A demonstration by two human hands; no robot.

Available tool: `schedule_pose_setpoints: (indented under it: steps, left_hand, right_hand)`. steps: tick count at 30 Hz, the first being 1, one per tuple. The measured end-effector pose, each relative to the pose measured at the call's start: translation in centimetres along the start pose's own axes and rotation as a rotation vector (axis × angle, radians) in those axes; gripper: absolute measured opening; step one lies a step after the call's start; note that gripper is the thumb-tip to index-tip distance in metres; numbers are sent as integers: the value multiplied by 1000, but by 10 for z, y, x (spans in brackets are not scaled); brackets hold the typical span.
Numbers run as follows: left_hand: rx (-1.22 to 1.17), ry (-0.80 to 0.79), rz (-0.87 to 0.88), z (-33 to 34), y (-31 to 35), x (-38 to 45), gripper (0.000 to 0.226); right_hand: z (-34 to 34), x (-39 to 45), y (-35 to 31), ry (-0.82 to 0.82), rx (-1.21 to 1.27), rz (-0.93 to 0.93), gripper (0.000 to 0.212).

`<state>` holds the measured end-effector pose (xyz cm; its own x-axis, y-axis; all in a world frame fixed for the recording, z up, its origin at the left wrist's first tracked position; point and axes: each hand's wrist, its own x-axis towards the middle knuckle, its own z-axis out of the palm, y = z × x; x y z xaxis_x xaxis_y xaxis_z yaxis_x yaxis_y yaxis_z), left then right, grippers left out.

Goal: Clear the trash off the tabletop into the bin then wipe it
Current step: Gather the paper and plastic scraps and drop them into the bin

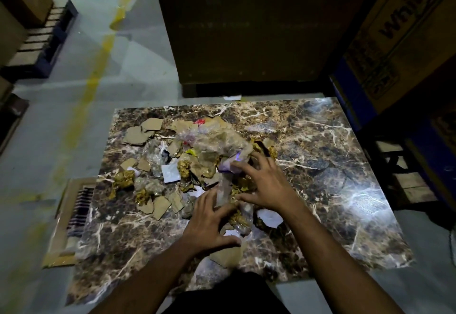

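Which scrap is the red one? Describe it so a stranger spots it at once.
Start at the marble tabletop and find the trash pile in its middle. At the pile's far edge, beside crumpled clear plastic, sits the red scrap. It is the only red piece there.

Two hands, left hand (pixel 209 222) and right hand (pixel 265 185), spread-fingered, pressed a trash pile (pixel 197 158) on a marble tabletop (pixel 333 165).

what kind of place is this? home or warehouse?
Likely a warehouse or stockroom: big cardboard appliance cartons, a wooden pallet and a painted yellow floor line surround the marble-pattern tabletop.
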<state>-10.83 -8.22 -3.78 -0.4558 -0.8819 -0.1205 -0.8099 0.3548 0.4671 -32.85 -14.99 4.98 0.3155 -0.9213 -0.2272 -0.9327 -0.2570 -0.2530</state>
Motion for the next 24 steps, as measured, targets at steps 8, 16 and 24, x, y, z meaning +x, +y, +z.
schedule_pose_setpoints:
  steps: [8,16,24]
  left_hand:
    - [-62,226,-72,-12,-29,-14,54]
    - [8,441,-407,-62,-104,-7,55]
    - [-150,192,-888,-122,-189,-7,92]
  right_hand:
    - [-15,1,9,135,-25,78,57]
    - [-39,72,-52,190,68,4,42]
    - [3,253,-171,-98,60,-269,63]
